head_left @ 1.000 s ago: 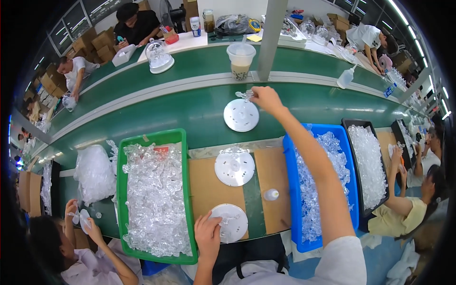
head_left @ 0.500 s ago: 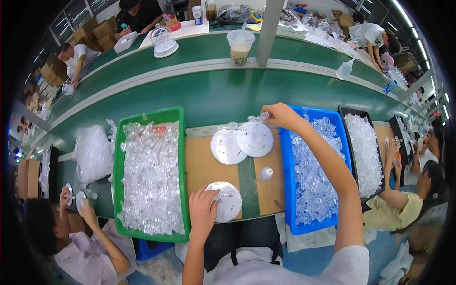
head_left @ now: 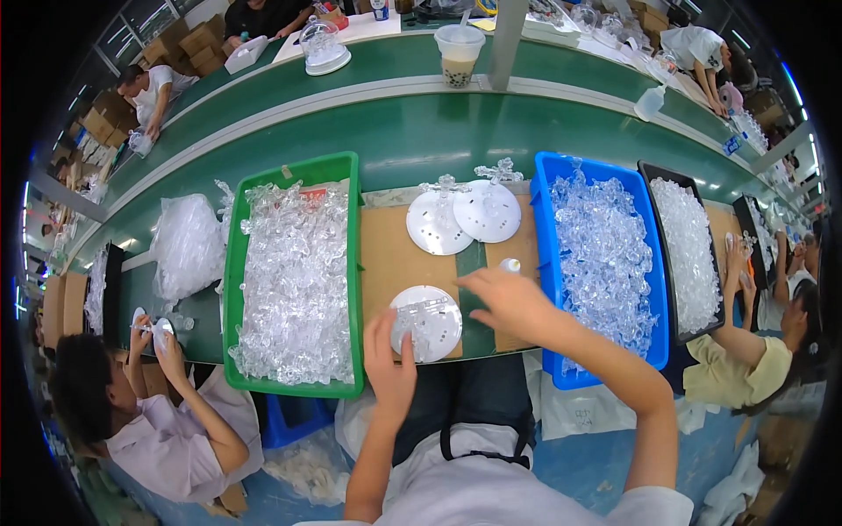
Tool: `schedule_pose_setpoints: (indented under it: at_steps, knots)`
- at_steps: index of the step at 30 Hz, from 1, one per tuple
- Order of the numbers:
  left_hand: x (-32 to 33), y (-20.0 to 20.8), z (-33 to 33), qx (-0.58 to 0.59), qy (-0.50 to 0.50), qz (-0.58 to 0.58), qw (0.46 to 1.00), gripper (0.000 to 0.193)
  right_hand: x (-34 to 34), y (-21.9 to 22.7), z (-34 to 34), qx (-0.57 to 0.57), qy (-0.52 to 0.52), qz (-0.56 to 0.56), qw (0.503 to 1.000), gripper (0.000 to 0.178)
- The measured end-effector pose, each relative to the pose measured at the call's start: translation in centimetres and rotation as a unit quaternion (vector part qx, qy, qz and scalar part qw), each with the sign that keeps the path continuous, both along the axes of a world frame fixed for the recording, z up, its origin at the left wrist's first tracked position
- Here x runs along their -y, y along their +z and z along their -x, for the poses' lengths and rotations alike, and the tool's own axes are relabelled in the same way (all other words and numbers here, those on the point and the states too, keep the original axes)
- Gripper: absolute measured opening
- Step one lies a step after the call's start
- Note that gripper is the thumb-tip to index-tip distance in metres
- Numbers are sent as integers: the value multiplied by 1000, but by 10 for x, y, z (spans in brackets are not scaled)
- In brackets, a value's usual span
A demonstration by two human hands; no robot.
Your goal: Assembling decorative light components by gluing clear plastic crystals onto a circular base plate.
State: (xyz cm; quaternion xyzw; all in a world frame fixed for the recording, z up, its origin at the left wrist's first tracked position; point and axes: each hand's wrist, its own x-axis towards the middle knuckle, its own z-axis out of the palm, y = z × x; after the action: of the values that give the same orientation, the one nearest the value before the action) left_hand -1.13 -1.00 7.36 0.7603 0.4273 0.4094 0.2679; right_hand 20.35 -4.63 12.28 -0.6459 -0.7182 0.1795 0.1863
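Note:
Near the table's front edge lies a round white disc (head_left: 445,309) with small dark marks and a clear plastic piece (head_left: 423,314) on top. My left hand (head_left: 390,361) holds this disc by its left edge, thumb over the top. Just to the right, my right hand (head_left: 513,302) hovers with its fingers apart, thumb and fingertips pointing at the disc. Behind that hand shows the top of a small white bottle (head_left: 510,265). Farther back, two more white discs overlap, the right disc (head_left: 488,210) over the left disc (head_left: 431,226), each with a clear ornament at its far rim.
A green bin (head_left: 355,289) of clear plastic pieces stands left; a blue bin (head_left: 545,254) and a black bin (head_left: 715,289) hold more at right. A plastic bag (head_left: 186,250) lies beyond the green bin. A drink cup (head_left: 459,57) stands on the rear ledge. Co-workers sit on both sides.
My right hand has come back from the far disc's ornament to beside the near disc. My left hand stays at the near disc. The whole view has shifted slightly.

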Motion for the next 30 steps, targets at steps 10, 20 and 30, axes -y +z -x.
schedule_pose_setpoints:
  at_steps: [10, 20, 30]
  knots:
    - [66, -73, 30, 274, 28, 317, 908, 65, -44, -94, 24, -117, -70, 102, 985, 40]
    - [49, -32, 15, 544, -91, 382, 742, 67, -15, -8, -37, -459, -149, 233, 844, 34]
    - [-102, -49, -74, 159, -53, 166, 972, 49, -142, 29, -310, -408, -266, 26, 873, 38]
